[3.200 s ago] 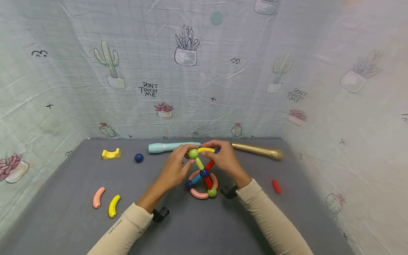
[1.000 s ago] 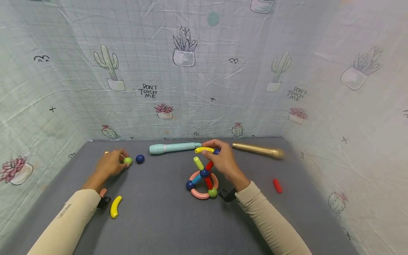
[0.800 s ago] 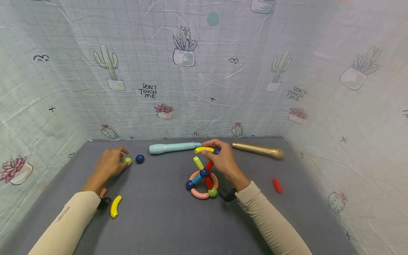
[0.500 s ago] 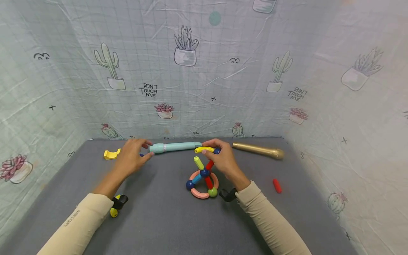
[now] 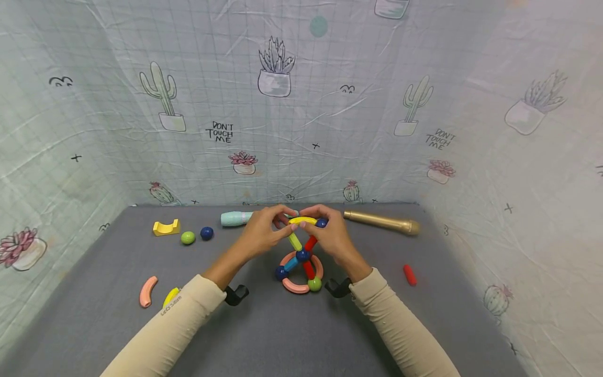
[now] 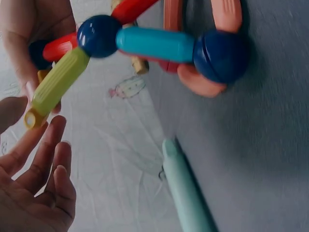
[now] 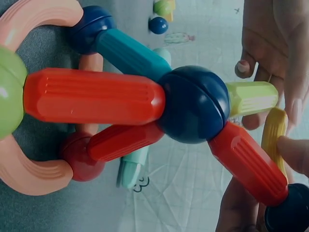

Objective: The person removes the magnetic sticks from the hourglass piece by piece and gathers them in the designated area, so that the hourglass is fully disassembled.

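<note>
Surveying the gray tabletop (image 5: 264,335), we find the ball-and-rod structure (image 5: 308,270) standing broad-based, likely for steadiness, the left hand (image 5: 263,228) at its top, whether pinching we cannot tell, and the right hand (image 5: 333,231) clamping the yellow curved rod (image 5: 303,220) up there, apparently to bridge the lime rod (image 5: 295,241) and navy end ball (image 5: 322,223).

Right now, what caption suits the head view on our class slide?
With the left hand close by, the right hand holds a curved yellow stick atop a ball-and-stick model.
</note>
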`<state>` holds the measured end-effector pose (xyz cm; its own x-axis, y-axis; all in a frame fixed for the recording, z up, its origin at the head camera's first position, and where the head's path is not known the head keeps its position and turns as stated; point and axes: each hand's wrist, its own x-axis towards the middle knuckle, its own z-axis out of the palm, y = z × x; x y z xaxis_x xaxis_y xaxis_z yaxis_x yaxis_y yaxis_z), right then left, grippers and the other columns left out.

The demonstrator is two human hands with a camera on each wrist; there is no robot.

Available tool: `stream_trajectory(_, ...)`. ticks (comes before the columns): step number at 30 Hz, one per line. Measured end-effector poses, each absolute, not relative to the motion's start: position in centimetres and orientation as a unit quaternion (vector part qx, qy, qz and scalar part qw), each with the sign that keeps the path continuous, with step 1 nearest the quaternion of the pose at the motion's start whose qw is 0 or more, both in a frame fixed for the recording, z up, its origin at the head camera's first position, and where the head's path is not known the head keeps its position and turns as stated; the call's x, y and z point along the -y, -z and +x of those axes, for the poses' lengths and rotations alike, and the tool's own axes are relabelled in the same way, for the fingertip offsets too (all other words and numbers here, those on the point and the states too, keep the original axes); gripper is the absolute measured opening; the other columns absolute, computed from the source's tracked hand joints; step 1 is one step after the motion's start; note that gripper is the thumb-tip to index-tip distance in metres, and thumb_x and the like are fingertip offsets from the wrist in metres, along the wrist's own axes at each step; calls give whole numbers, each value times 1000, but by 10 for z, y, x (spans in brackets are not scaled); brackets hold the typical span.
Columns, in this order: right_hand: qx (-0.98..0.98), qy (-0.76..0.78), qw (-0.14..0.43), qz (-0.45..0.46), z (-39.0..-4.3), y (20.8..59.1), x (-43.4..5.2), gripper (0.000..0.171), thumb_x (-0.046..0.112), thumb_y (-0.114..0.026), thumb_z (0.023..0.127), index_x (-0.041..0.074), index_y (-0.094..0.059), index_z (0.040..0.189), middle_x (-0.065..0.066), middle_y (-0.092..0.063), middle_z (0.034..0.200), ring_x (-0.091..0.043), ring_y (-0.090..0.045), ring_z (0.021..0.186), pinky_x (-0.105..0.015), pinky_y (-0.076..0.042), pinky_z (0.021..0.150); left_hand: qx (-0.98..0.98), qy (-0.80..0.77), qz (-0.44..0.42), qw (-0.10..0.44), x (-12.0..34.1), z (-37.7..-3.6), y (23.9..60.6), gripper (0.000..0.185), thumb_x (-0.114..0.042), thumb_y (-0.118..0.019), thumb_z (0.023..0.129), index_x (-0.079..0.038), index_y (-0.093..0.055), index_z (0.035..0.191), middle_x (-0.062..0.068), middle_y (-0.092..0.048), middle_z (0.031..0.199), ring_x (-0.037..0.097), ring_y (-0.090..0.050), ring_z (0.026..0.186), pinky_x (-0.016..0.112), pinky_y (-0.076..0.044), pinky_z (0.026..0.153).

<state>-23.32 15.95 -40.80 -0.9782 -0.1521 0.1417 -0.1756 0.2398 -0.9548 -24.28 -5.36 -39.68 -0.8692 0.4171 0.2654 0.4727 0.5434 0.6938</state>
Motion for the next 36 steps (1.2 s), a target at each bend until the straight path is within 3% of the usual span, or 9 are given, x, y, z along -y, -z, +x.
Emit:
stream_trajectory(7,788,-602,18,127,-229,411,-169,30,15,-78,98,13,-73,128,-11,-71,126,-24,-70,105,-32,-61,87,870,428,-236,58,41,-241,404,23,-23,-75,101,-16,-75,123,5,-74,101,16,-66,84,31,-54,70)
stream_trajectory(13,802,-585,45,112,-216,412,-180,36,9,-81,95,12,-70,129,-12,-69,126,-25,-65,101,-28,-57,81,867,430,-237,86,38,-238,407,21,-24,-74,102,-17,-75,122,3,-73,100,14,-65,83,32,-54,72)
stream_trajectory(25,815,-566,50,113,-216,413,-184,31,10,-77,98,10,-71,128,-13,-71,123,-25,-67,101,-28,-58,81,863,432,-219,143,37,-241,410,18,-22,-70,105,-15,-76,120,4,-71,99,18,-63,83,34,-50,74)
stream_trajectory(36,802,-587,54,100,-217,416,-185,40,6,-83,92,14,-70,128,-12,-76,125,-22,-67,102,-25,-55,83,855,462,-181,149,98,-231,404,22,-21,-74,102,-16,-72,124,6,-74,111,19,-63,86,31,-51,70)
